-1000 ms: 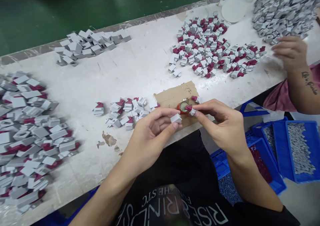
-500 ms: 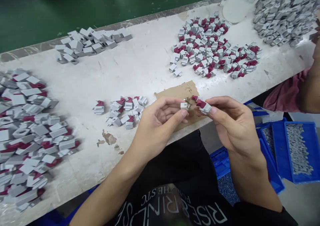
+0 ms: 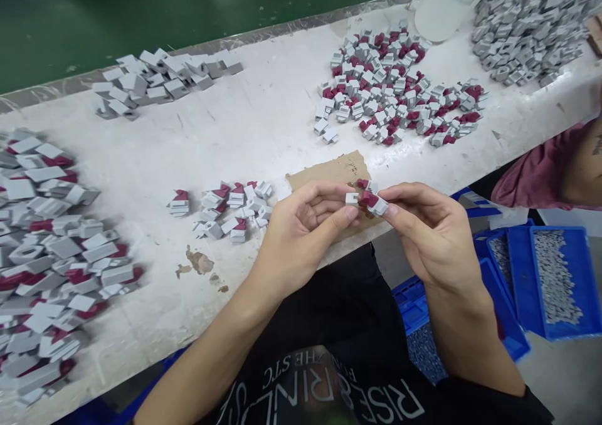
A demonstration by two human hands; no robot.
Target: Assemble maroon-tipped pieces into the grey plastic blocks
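My left hand point(image 3: 313, 227) pinches a small grey plastic block point(image 3: 351, 199) between thumb and fingers. In my right hand point(image 3: 423, 224) is a grey and maroon plastic piece point(image 3: 374, 202), its maroon end turned toward the left. The two pieces are close together over a piece of brown cardboard point(image 3: 324, 170), on which tiny metal bits lie. Whether they touch I cannot tell. To the left of my left hand lies a small group of grey and maroon pieces point(image 3: 237, 209), with a single similar piece point(image 3: 179, 204) beside it.
Grey and maroon pieces are heaped at left point(image 3: 56, 256) and back right point(image 3: 395, 86). Plain grey blocks point(image 3: 164, 77) lie along the far edge; another grey pile point(image 3: 531, 30) stands by a white container point(image 3: 437, 11). Blue trays point(image 3: 590, 287) are below; a person's arm point(image 3: 580, 174) is at right.
My right hand has moved left, bringing the grey and maroon piece up to the block in my left hand. The metal bits seen between the hands before are now mostly covered.
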